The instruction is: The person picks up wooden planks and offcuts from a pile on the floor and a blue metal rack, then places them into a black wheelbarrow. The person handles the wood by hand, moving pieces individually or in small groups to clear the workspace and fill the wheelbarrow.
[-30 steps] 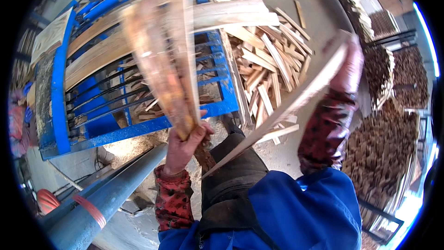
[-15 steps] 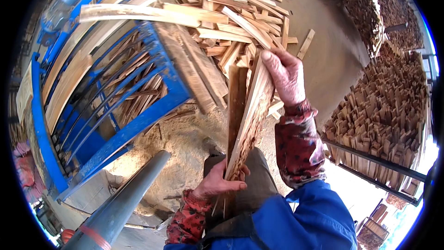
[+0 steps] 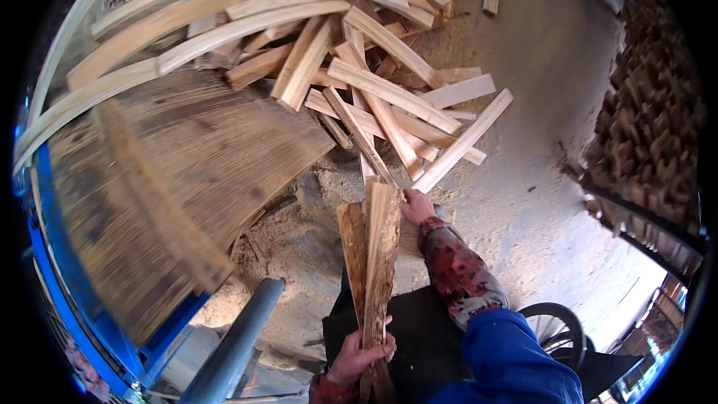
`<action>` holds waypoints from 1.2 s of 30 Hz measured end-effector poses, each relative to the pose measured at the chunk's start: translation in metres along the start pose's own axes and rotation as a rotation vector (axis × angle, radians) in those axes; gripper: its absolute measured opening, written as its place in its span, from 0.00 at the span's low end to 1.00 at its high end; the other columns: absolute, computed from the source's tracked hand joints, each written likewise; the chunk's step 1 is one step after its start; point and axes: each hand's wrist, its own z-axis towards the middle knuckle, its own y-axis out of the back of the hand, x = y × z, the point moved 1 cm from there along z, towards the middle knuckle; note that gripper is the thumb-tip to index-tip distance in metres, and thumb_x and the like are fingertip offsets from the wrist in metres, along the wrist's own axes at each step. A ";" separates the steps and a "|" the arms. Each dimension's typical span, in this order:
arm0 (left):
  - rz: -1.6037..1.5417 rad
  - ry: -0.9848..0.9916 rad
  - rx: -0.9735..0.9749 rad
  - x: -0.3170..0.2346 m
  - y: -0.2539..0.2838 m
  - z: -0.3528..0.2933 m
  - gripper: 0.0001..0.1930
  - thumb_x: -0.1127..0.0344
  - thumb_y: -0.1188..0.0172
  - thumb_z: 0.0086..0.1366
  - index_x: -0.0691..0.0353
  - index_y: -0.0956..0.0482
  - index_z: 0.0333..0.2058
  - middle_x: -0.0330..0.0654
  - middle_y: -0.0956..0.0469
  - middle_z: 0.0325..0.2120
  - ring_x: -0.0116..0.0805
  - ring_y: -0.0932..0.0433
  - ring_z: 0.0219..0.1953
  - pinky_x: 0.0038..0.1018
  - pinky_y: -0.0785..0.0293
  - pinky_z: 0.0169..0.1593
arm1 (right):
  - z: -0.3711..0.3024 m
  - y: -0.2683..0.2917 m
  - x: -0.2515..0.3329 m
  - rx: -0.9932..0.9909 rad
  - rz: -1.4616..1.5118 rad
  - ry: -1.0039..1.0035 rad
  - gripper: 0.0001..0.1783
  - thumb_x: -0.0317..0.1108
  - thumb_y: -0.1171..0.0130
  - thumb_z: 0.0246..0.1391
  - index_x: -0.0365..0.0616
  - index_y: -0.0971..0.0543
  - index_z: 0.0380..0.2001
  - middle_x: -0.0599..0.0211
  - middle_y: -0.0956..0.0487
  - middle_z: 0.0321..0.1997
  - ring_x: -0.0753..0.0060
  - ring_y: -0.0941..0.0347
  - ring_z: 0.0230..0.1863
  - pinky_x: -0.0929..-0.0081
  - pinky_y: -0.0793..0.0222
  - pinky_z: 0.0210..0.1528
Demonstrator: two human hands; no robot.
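My left hand (image 3: 363, 355) is closed round the lower part of several rough wooden slats (image 3: 381, 254), which stand bundled upright in front of me, bark-like brown on their faces. Beyond their upper end, my right hand (image 3: 418, 208) is at the edge of the pile, its fingers closed at the near end of a pale wooden slat (image 3: 467, 138). Part of its fingertips is hidden. The loose slats of the pile (image 3: 389, 93) lie crossed over one another on the floor ahead.
A broad wooden board (image 3: 187, 157) lies to the left by a blue metal frame (image 3: 67, 269). A grey pipe (image 3: 239, 337) slants up at lower left. Stacked wood (image 3: 651, 120) stands at right, and a spoked wheel (image 3: 557, 329) at lower right. Sawdust (image 3: 307, 217) covers the floor.
My right hand has left the upper end of the held slats and gone to the pile's near edge. The view has shifted, bringing the pile closer. My left hand keeps its hold.
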 end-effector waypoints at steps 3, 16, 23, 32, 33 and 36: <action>-0.004 -0.023 -0.111 0.008 0.013 0.022 0.32 0.70 0.40 0.60 0.71 0.42 0.60 0.45 0.25 0.32 0.33 0.25 0.32 0.29 0.28 0.36 | 0.059 -0.057 -0.011 -0.116 -0.019 0.093 0.31 0.43 0.34 0.45 0.41 0.30 0.50 0.48 0.27 0.49 0.45 0.29 0.50 0.54 0.31 0.50; -0.111 -0.222 -0.248 0.025 0.063 0.086 0.29 0.70 0.44 0.62 0.72 0.43 0.60 0.47 0.25 0.32 0.34 0.26 0.31 0.33 0.28 0.37 | 0.060 -0.068 -0.048 -0.097 0.221 0.164 0.21 0.47 0.41 0.49 0.41 0.27 0.38 0.44 0.21 0.29 0.42 0.23 0.33 0.51 0.28 0.38; -0.058 -0.232 -0.313 0.014 0.039 0.096 0.19 0.65 0.47 0.68 0.69 0.34 0.53 0.47 0.24 0.32 0.34 0.24 0.32 0.31 0.26 0.37 | -0.144 0.058 0.055 0.244 0.646 -0.103 0.22 0.50 0.41 0.55 0.40 0.25 0.38 0.63 0.24 0.18 0.65 0.25 0.18 0.68 0.28 0.24; -0.012 -0.101 -0.274 0.017 -0.027 0.041 0.11 0.70 0.40 0.60 0.71 0.25 0.39 0.48 0.20 0.32 0.38 0.20 0.38 0.31 0.23 0.45 | -0.328 0.023 0.103 0.175 0.264 0.032 0.58 0.62 0.41 0.50 0.25 0.53 0.64 0.30 0.43 0.62 0.35 0.39 0.61 0.60 0.39 0.61; -0.009 -0.054 -0.251 0.021 -0.021 0.036 0.11 0.71 0.41 0.59 0.71 0.25 0.38 0.49 0.20 0.32 0.38 0.20 0.38 0.31 0.23 0.45 | -0.341 0.021 0.110 0.125 0.223 0.017 0.58 0.62 0.41 0.49 0.25 0.53 0.64 0.31 0.40 0.60 0.36 0.37 0.60 0.61 0.38 0.61; -0.006 -0.023 -0.125 0.016 -0.021 0.020 0.10 0.72 0.43 0.58 0.71 0.25 0.38 0.50 0.20 0.33 0.39 0.20 0.37 0.31 0.24 0.45 | -0.375 0.033 0.135 0.052 0.402 -0.010 0.64 0.63 0.34 0.42 0.27 0.54 0.65 0.31 0.38 0.59 0.39 0.36 0.60 0.61 0.37 0.60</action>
